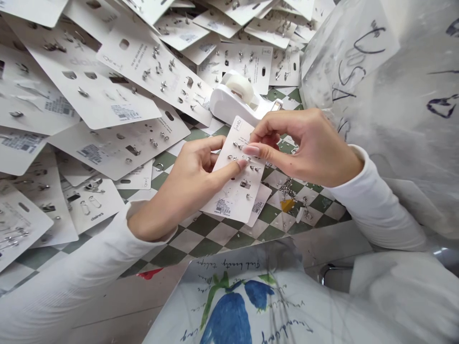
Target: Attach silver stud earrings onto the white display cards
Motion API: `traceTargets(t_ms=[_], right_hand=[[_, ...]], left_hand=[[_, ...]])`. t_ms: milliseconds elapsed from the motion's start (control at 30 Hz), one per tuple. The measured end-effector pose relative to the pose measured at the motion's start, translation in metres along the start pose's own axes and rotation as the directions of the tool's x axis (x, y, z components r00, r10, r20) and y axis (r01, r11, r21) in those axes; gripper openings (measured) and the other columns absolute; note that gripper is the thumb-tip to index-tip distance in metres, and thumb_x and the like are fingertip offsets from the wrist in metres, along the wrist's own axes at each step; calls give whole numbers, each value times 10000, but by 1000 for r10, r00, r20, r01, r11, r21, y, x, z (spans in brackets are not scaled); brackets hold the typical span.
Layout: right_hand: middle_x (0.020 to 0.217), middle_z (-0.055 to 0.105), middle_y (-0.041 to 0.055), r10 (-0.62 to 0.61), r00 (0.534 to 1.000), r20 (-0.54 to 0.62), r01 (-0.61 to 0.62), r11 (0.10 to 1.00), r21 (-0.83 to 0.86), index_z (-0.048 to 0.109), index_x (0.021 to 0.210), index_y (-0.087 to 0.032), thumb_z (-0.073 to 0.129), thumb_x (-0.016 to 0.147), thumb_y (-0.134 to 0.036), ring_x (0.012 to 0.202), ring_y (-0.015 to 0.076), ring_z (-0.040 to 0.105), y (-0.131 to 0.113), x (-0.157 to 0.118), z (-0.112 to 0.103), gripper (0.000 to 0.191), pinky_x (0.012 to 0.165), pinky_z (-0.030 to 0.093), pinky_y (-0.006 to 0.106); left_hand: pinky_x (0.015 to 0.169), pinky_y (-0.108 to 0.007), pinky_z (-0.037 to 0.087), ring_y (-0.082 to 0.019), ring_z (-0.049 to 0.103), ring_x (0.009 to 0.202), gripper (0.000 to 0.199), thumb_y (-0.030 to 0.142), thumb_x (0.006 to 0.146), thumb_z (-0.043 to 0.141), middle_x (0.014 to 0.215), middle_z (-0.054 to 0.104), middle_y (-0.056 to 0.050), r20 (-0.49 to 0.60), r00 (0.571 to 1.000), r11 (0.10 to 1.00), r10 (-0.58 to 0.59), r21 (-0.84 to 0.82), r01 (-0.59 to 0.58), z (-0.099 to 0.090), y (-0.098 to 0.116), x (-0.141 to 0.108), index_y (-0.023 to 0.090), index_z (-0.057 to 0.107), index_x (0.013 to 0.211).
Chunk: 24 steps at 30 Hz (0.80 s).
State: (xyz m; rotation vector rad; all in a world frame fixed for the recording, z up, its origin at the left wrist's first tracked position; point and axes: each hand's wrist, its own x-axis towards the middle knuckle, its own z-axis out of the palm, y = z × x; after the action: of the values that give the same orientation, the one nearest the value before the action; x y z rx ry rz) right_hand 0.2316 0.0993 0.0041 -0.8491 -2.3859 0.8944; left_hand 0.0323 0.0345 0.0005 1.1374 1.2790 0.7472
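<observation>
Checkered green-and-white tabletop (204, 234) fills the middle of this single head view, strewn with white earring cards (122, 153) that overlap in a heap across the left and top. A white tape dispenser (233, 98) with a roll of tape sits among them, just above the hands. At the right, a clear plastic bag (351, 52) bears loose black handwriting; along the bottom edge lies a white printed bag (229, 310) with a painted blue flower.

At centre, the person's left hand (190, 174) and right hand (297, 148) close together on one earring card (236, 191), both gripping it, thumbs on its face among the small metal studs. Its long axis runs from upper right, by the right hand, to lower left, tilted and held just above a second card (261, 205). The right hand is nearer its top end, the left hand nearer its middle edge.

Fingers behind the held card are hidden, and a fingertip covers some studs. Tangled metal jewellery (287, 196) with a yellow tag (287, 205) lies just beyond, too small to make out.
</observation>
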Motion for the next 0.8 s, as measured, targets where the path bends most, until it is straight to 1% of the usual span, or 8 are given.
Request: traceTargets(t_ms=[100, 233, 367, 433, 533, 633, 800], right_hand=[[758, 687, 6, 2, 1000, -11, -2, 1000, 27, 672, 784, -239, 758, 935, -246, 678, 171, 632, 2, 0, 2, 175, 642, 557, 342], [770, 690, 7, -20, 999, -44, 24, 995, 94, 671, 782, -244, 757, 917, -223, 635, 169, 595, 6, 1, 6, 161, 596, 524, 357], [781, 678, 12, 18, 999, 28, -22, 989, 147, 648, 786, -238, 712, 924, -216, 630, 162, 539, 5, 1, 5, 154, 578, 483, 343], [778, 669, 13, 29, 998, 56, -37, 989, 143, 638, 797, -236, 691, 932, -216, 633, 162, 520, 4, 2, 5, 147, 581, 468, 341], [775, 658, 14, 33, 998, 59, -40, 992, 120, 620, 800, -235, 684, 932, -222, 636, 162, 510, 4, 1, 4, 147, 582, 455, 342], [759, 634, 12, 31, 999, 41, -34, 996, 87, 601, 795, -241, 682, 931, -237, 625, 163, 488, 6, 1, 7, 159, 570, 439, 343], [746, 602, 10, -30, 999, -27, 30, 999, 29, 569, 792, -241, 674, 930, -205, 616, 165, 475, 7, -1, 12, 178, 575, 435, 353]], left_hand=[[374, -163, 409, -101, 605, 514, 48, 160, 853, 765, 665, 648, 30, 14, 1000, 1000, -9, -18, 9, 1, 0, 0, 187, 728, 866], [370, -156, 394, -90, 580, 511, 73, 136, 840, 778, 657, 626, 29, 15, 1000, 999, 8, -38, -7, 0, 0, 0, 179, 718, 838], [356, -177, 366, -96, 549, 500, 100, 162, 810, 812, 645, 604, 26, 24, 1000, 998, 8, -59, -6, 0, -1, 0, 177, 716, 830], [348, -186, 341, -94, 522, 487, 96, 177, 817, 808, 634, 580, 27, 22, 1000, 999, 14, -53, -13, 0, -1, 0, 177, 714, 832], [337, -191, 288, -81, 457, 468, 76, 191, 842, 787, 613, 524, 35, 16, 999, 999, 28, -27, -27, 1, -1, 0, 178, 713, 852], [338, -196, 254, -72, 388, 462, 102, 218, 837, 801, 597, 455, 48, 14, 999, 999, 45, -2, -45, 0, -1, 1, 179, 708, 851], [352, -209, 243, -64, 296, 462, 146, 240, 823, 822, 597, 401, 56, 15, 996, 996, 84, -5, -84, 0, -3, 1, 180, 690, 814]])
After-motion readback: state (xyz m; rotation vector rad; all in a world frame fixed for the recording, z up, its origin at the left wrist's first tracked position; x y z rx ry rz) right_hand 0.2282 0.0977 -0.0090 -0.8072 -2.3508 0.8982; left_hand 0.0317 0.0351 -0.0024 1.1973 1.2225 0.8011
